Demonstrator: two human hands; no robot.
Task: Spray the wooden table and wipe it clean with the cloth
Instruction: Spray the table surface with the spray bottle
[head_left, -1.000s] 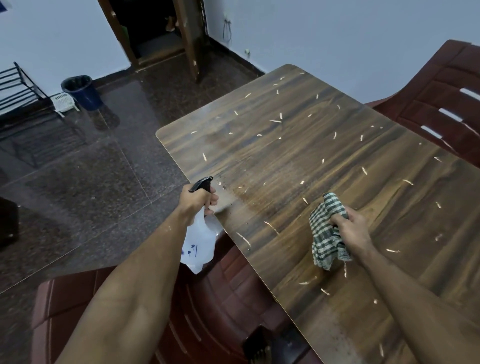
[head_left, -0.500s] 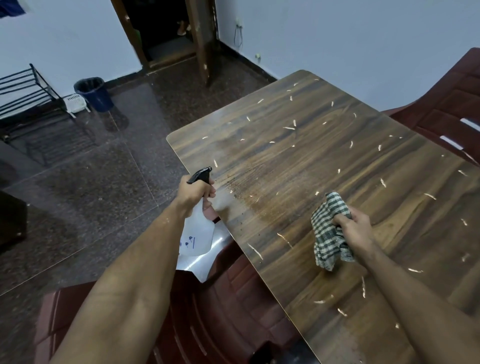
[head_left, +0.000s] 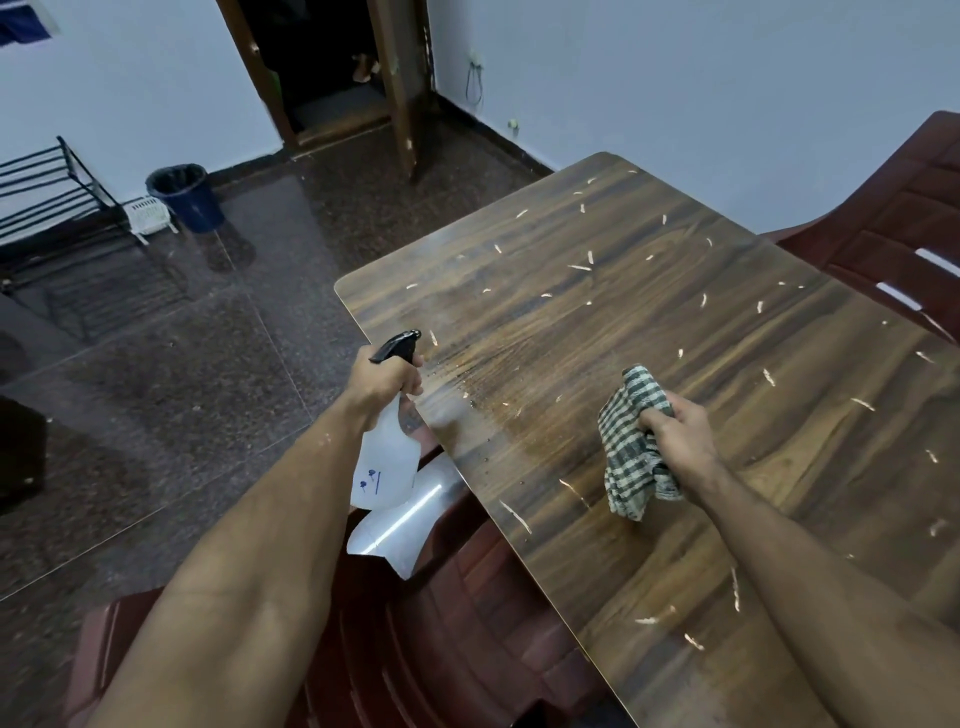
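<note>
- We judge the spraying step is in hand: our left hand grips the neck of the spray bottle, its black nozzle aimed toward 2 o'clock across the wooden table.
- Fine droplets and a wet sheen lie on the table just beyond the nozzle, near its left edge.
- Our right hand clutches the checked cloth bunched in its fingers at 3 o'clock from the bottle; whether the cloth touches the wood we cannot tell.
- Pale scraps litter the whole top.
- Next, we judge, the cloth must press down flat and sweep through the wet patch, gathering scraps.
</note>
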